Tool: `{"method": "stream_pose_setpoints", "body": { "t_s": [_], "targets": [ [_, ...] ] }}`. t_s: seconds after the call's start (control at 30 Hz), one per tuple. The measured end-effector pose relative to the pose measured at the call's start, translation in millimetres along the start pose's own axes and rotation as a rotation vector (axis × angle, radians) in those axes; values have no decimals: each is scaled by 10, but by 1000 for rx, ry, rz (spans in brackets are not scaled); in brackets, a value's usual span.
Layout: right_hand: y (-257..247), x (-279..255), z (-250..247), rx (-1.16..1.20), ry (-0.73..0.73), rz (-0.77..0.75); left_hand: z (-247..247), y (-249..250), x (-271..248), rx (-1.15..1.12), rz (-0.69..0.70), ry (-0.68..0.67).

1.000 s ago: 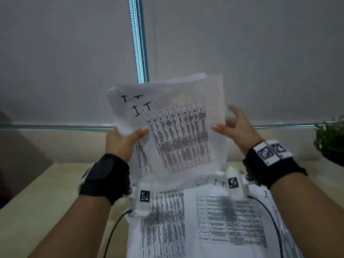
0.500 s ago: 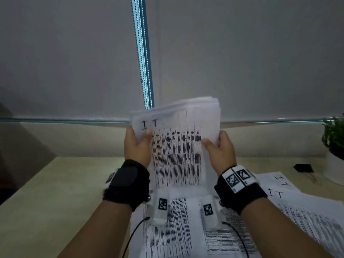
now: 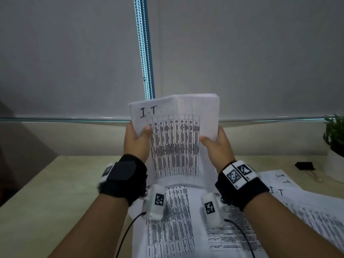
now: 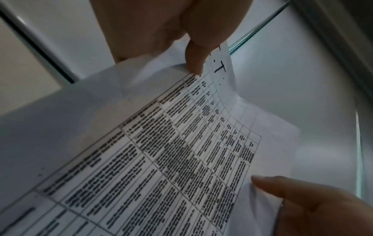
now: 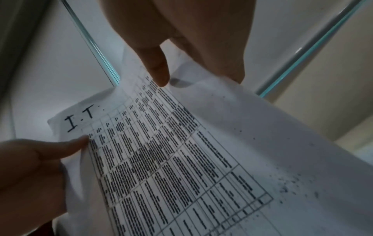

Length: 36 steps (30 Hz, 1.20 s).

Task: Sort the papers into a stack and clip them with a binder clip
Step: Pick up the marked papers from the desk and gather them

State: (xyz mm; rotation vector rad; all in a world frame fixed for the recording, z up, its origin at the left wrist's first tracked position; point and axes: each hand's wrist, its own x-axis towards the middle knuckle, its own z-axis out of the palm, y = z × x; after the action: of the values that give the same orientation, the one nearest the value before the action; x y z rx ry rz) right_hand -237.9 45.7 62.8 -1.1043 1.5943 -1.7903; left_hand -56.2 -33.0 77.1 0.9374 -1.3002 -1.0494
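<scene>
I hold a stack of printed papers [image 3: 175, 138] upright above the table, its bottom edge down on sheets that lie there; the top sheet bears a table and "I.T" in marker. My left hand [image 3: 136, 138] grips the stack's left edge, thumb on the front. My right hand [image 3: 216, 144] grips the right edge the same way. The left wrist view has the stack [image 4: 171, 151] with my left thumb [image 4: 194, 63] on it. In the right wrist view the papers [image 5: 171, 151] are pinched under my right thumb [image 5: 159, 70]. A black binder clip [image 3: 305, 165] lies at the far right.
More printed sheets [image 3: 176, 220] lie on the beige table [image 3: 46, 202] under my wrists, and others [image 3: 307, 205] spread to the right. A potted plant [image 3: 335, 146] stands at the right edge beside the clip. A blind and its bead chain [image 3: 145, 53] hang behind.
The loose, fanned sheets have been squared into one even stack. My hands have come closer together and lower, and my right hand now grips the right edge.
</scene>
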Motion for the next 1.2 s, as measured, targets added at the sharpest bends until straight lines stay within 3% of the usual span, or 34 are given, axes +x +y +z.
{"method": "stream_pose_setpoints", "body": {
  "t_s": [0.17, 0.23, 0.3, 0.37, 0.47, 0.53, 0.6, 0.67, 0.77, 0.8, 0.87, 0.93, 1.07, 1.2],
  "targets": [
    [243, -133, 30, -113, -80, 177, 8, -296, -140, 60, -51, -22],
    [186, -94, -16, -106, -38, 184, 3, -222, -52, 65, -31, 1],
    [200, -25, -125, 12, 99, 190, -62, -81, 84, 48, -2, 26],
    [284, -44, -218, 179, 213, 297, -131, 46, 204, -5, 11, 67],
    [360, -201, -164, 552, 59, 471, -51, 177, 157, -185, 17, 136],
    [289, -221, -104, 666, -23, 451, 103, 101, 12, -300, -77, 161],
    [234, -126, -126, 600, 59, 345, 181, -43, -152, -452, -262, 108],
    [150, -50, -271, 502, 205, 185, 104, -118, -231, -502, -354, 99],
    [24, -26, -557, 383, 191, 29, -193, -105, -132, -320, -210, 198],
    [-25, -30, -634, 333, 139, 7, -269, -47, -108, -242, -135, 163],
    [-138, -39, -729, 205, 17, -3, -317, 22, -107, -106, -32, -15],
    [-177, -72, -733, 91, -13, -15, -261, 3, -182, 21, 5, -135],
    [124, -248, -673, 173, 87, 73, -221, -391, -369, -52, -45, -113],
    [421, -315, -562, 62, 73, 189, -194, -586, -456, -50, -57, -149]
  ]
}}
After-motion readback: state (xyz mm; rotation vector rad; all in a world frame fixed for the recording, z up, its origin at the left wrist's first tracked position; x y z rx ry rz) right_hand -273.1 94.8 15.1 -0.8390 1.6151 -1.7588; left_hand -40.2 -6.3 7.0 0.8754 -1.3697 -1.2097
